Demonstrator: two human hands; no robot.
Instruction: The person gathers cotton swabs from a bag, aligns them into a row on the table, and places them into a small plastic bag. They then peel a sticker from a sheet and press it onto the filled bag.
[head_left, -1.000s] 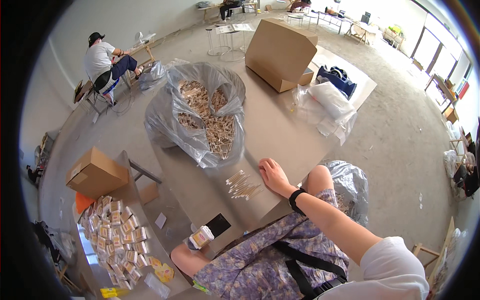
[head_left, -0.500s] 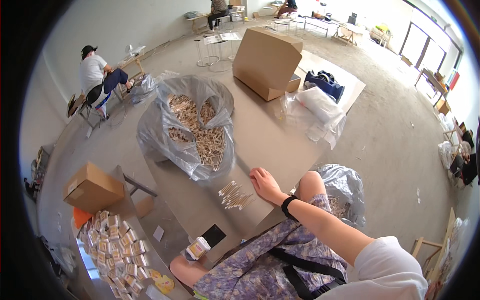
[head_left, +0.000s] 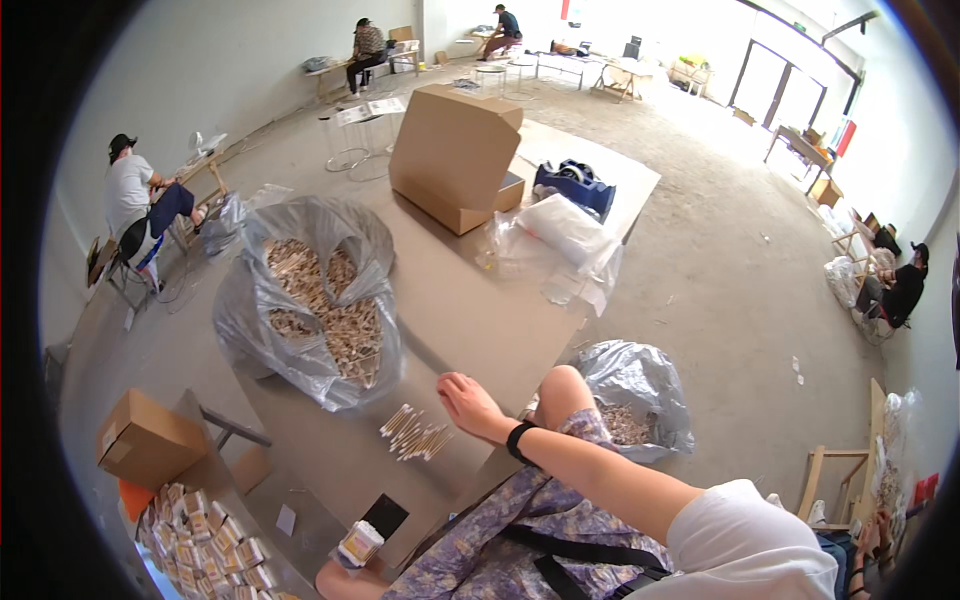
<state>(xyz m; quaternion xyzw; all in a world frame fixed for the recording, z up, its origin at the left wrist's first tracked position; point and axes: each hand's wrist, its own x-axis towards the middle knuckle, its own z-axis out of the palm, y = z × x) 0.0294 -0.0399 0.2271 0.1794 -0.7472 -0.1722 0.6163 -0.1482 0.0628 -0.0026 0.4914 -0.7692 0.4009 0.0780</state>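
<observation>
The fingers (head_left: pixel 455 385) of the right hand (head_left: pixel 472 405) are curled loosely and hold nothing, resting on the surface (head_left: pixel 470 310) just right of a small heap of thin pale sticks (head_left: pixel 415 433). The left hand (head_left: pixel 335 580) sits low at the near edge, and its fingers appear wrapped around a small pale packet (head_left: pixel 358 545); how firmly, I cannot tell.

The sticks look light, stiff and slender, lying roughly parallel in a loose fan. Singly they would likely snap under a hard pinch and slip away when nudged. Judged from how they lie, the best hold is across the middle of the bunch, gathered between thumb and fingertips, so the ends stay level.

Further off on the surface stands a large grey plastic bag (head_left: pixel 305 300), open, with many more of the same sticks inside; its film is soft and would sag if pulled. Beyond it sits an open cardboard box (head_left: pixel 450 155), with clear plastic bags (head_left: pixel 565 235) beside it.
</observation>
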